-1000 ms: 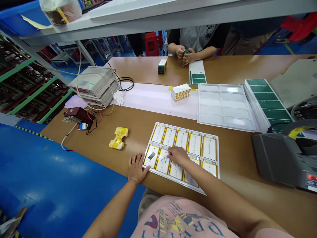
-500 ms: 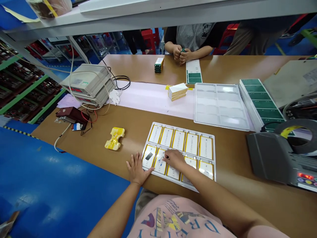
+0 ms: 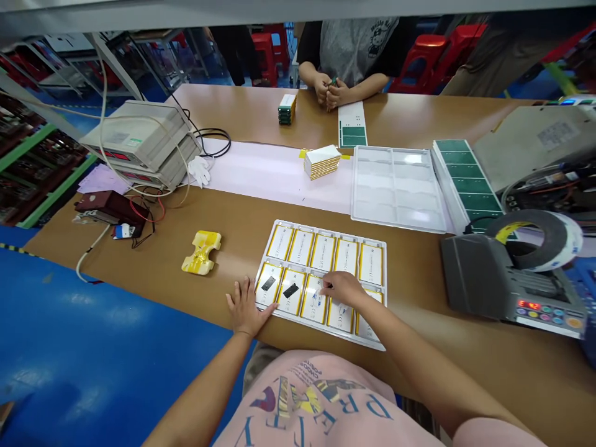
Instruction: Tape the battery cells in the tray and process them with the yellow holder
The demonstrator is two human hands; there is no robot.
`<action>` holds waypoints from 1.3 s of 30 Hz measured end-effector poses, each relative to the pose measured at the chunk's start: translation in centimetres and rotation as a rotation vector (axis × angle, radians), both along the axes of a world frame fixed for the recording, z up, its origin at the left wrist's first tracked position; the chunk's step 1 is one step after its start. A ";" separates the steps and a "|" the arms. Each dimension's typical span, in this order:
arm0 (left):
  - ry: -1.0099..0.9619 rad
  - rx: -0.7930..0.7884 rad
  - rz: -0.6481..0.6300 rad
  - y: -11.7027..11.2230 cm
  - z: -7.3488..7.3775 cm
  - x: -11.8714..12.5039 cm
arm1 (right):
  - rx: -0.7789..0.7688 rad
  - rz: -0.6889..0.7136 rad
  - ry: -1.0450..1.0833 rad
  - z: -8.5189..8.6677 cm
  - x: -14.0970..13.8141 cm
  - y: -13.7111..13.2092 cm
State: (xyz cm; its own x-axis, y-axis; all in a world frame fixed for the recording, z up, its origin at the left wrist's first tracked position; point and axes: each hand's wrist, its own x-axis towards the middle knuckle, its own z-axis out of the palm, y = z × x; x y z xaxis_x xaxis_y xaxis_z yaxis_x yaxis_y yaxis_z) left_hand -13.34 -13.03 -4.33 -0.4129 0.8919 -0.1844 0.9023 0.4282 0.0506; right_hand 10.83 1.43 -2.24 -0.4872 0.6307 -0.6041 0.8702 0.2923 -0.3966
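Note:
A white plastic tray [image 3: 384, 264] holds two rows of flat white battery cells [image 3: 323, 253] with yellow edges. Dark rectangular pieces lie on the two leftmost cells of the near row, one a black piece [image 3: 291, 290] set at a slant. My right hand [image 3: 345, 288] is over the near row beside the third cell [image 3: 313, 301], its fingertips pinched together; whatever they hold is hidden. My left hand [image 3: 248, 310] lies spread on the table, with its thumb at the tray's near left corner.
Left of the tray is a yellow-taped block [image 3: 202, 252]. A tape dispenser [image 3: 512, 282] with a tape roll stands right. Behind are a clear tray [image 3: 395, 186], a cell stack [image 3: 322, 162], green boards [image 3: 468, 171] and stacked instruments [image 3: 139, 136]. A co-worker's hands [image 3: 331, 92] are across the table.
My right hand has moved right from the second near cell to the third. A black piece now shows on the second cell. My left hand stays at the tray's corner. The view has shifted.

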 end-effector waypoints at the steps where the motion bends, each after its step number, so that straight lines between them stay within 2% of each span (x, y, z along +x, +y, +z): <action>1: 0.003 0.001 0.000 0.0 0.0 0.0 | -0.018 0.009 0.010 -0.1 -0.2 -0.1; 7: 0.017 -0.005 -0.006 0.0 -0.1 -0.1 | -0.149 0.015 0.136 0.4 -0.9 -0.4; 9: 0.020 -0.007 -0.007 0.0 -0.1 -0.2 | -0.288 0.035 0.217 0.6 0.0 -0.1; 11: 0.023 -0.006 -0.006 0.0 -0.1 -0.2 | -0.399 -0.040 0.282 0.7 1.8 0.5; 13: 0.024 -0.002 -0.008 0.1 -0.1 -0.2 | -0.353 -0.189 0.216 0.6 3.9 1.1; 15: 0.024 0.000 -0.012 0.2 -0.1 -0.2 | -0.207 -0.272 0.055 0.5 5.8 1.4; 17: 0.025 -0.008 -0.009 0.3 0.0 -0.2 | -0.106 -0.249 -0.047 0.5 6.9 1.2; 19: 0.029 -0.020 -0.002 0.4 0.1 -0.1 | -0.052 -0.190 -0.060 0.5 7.1 0.7; 29: 0.056 0.000 -0.005 0.5 -0.2 -0.3 | 0.040 0.002 0.043 -0.4 6.9 0.3; 33: 0.062 0.000 -0.005 0.5 -0.2 -0.3 | -0.001 -0.032 0.037 -0.1 7.0 0.6; 39: 0.079 -0.005 -0.013 0.6 -0.2 -0.3 | 0.019 -0.069 0.048 0.4 6.8 -0.1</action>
State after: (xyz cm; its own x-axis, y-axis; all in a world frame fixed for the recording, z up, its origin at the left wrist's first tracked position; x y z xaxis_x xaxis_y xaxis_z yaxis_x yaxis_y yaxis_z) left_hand -13.62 -12.41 -4.49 -0.4147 0.8965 -0.1560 0.9089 0.4164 -0.0230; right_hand 17.64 1.32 -1.84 -0.4700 0.6747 -0.5691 0.8688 0.2400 -0.4330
